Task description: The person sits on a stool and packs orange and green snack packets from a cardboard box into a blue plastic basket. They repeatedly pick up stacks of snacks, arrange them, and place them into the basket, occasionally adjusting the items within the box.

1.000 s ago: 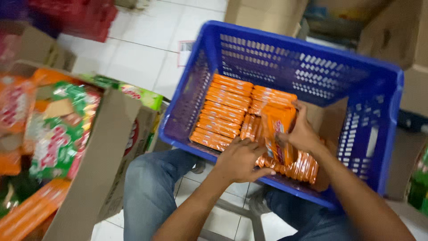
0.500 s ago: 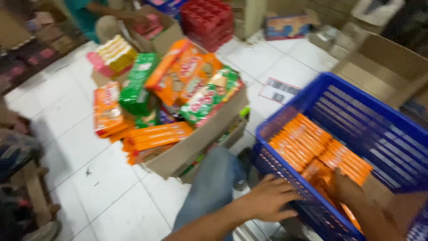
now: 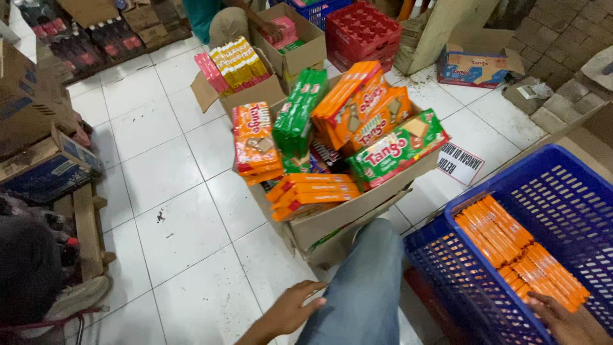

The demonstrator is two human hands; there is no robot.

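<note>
My left hand (image 3: 292, 310) hangs empty with fingers apart beside my left knee in blue jeans (image 3: 364, 287), low over the white tiled floor. My right hand (image 3: 568, 322) rests inside the blue plastic crate (image 3: 447, 249) at the lower right, fingers touching the near end of the rows of orange wafer packs (image 3: 517, 249) lying flat in it. A cardboard box (image 3: 348, 211) heaped with orange and green wafer packs (image 3: 357, 124) stands just beyond my knee.
Behind the heaped box stand an open carton of pink and yellow packs (image 3: 233, 64), a red crate (image 3: 364, 29) and a person crouching at another carton (image 3: 223, 19). Cardboard boxes (image 3: 32, 108) and a wooden pallet (image 3: 83, 223) line the left. A paper sheet (image 3: 461, 164) lies on the floor.
My left hand has left the crate's rim and dropped beside my knee. My right hand let go of the upright orange packs. The view swung left and up to the heaped box.
</note>
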